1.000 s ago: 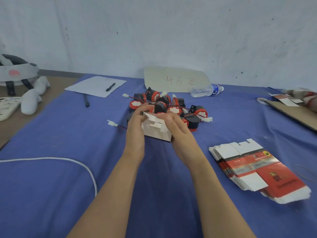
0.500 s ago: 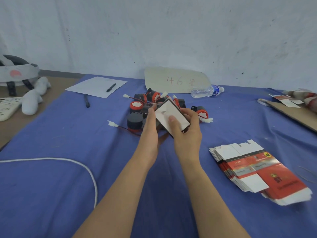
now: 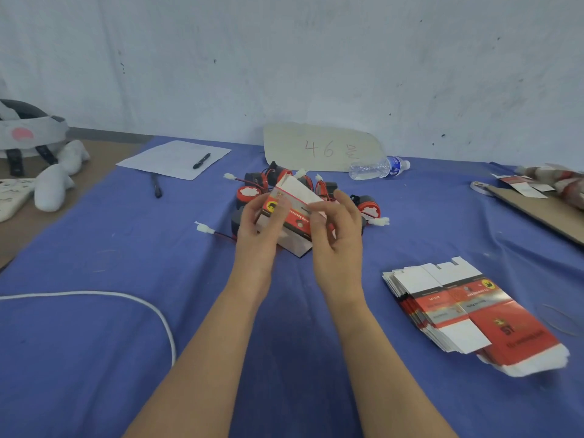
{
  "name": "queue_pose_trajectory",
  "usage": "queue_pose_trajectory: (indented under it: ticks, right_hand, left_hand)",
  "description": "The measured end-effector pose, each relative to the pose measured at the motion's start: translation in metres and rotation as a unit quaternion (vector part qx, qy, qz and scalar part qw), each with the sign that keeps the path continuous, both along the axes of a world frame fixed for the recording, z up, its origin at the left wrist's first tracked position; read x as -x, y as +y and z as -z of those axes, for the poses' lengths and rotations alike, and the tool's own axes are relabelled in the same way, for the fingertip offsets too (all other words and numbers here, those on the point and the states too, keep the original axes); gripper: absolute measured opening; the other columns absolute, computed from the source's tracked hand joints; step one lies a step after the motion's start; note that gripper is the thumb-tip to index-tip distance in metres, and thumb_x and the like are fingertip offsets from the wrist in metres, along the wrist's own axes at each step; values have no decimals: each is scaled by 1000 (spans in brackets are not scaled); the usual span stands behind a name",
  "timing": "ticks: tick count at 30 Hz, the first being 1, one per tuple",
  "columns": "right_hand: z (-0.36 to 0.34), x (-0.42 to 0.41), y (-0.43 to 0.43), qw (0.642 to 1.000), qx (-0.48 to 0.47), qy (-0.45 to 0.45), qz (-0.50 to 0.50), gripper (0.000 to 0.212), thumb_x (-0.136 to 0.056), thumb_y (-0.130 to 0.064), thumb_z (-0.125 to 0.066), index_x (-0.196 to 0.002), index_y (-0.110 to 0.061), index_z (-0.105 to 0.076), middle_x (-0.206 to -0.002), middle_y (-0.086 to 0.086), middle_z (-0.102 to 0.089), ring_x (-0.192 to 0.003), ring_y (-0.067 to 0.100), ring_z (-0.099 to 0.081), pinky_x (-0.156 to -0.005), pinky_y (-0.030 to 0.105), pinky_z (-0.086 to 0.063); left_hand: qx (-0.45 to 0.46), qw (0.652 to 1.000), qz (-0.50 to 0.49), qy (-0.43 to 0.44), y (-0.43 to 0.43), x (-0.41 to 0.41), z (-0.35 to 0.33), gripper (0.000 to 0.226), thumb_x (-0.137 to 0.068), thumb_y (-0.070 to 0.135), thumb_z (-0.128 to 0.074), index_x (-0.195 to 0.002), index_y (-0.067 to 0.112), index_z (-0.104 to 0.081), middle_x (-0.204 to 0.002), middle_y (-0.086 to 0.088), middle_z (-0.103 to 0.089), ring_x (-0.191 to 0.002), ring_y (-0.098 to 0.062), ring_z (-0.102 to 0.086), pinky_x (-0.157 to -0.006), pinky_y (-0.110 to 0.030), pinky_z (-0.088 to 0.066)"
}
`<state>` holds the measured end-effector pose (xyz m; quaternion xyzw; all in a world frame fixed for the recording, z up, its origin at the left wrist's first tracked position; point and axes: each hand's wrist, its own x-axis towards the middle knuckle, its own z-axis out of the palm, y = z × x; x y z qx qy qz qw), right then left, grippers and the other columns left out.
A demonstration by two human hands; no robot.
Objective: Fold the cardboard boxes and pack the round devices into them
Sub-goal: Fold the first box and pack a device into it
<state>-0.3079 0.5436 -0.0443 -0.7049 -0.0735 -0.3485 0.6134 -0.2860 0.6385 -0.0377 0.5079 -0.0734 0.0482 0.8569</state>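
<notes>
Gripping a red-and-white box [image 3: 292,213] above the bench [image 3: 126,343], the left hand [image 3: 256,229] curls round its nine o'clock end while the right hand [image 3: 338,238] pinches three o'clock. Devices [image 3: 368,208] lie just beyond at twelve, flat boxes [image 3: 474,314] at four.

2 bare forearms reach forward, hands close together and raised. Left hand [image 3: 256,230] and right hand [image 3: 338,238] each pinch the box [image 3: 295,213] with curled fingers.
</notes>
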Motion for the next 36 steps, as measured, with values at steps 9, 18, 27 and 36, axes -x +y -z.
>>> queue_pose_trajectory:
  ticks: [9,18,27,36]
  right_hand:
    - [5,-2,3,992,-111,57,31,25,-101,-28,-43,-83,-23,-58,-85,-7,-66,-80,3,-62,-65,17,-51]
    - [1,-1,-7,984,-150,89,21,34,-101,-21,-39,-72,-18,-58,-68,-8,-65,-65,-1,-61,-54,16,-48]
    - [-2,-5,-21,951,-132,260,-99,19,-96,-28,-52,-93,-20,-69,-100,5,-69,-95,17,-66,-83,34,-57]
    - [6,-6,-43,948,-44,312,-44,40,-85,-2,-59,-123,-15,-50,-103,4,-68,-93,20,-66,-81,33,-56]
  left_hand:
    - [-15,1000,26,-5,-6,-3,12,20,-93,29,-60,-113,26,-60,-107,0,-71,-100,-19,-68,-73,-33,-57]
    - [-132,989,11,-65,-5,1,9,22,-98,21,-48,-99,35,-64,-100,12,-71,-96,-7,-67,-83,-30,-56]
    - [-318,883,-221,-264,-7,2,14,13,-91,25,-54,-85,14,-53,-116,5,-45,-105,11,-43,-87,-5,-34]
    - [-538,797,-85,-260,-4,2,23,69,-85,44,-50,-148,32,-26,-149,9,-37,-144,-15,-22,-117,-49,-13]
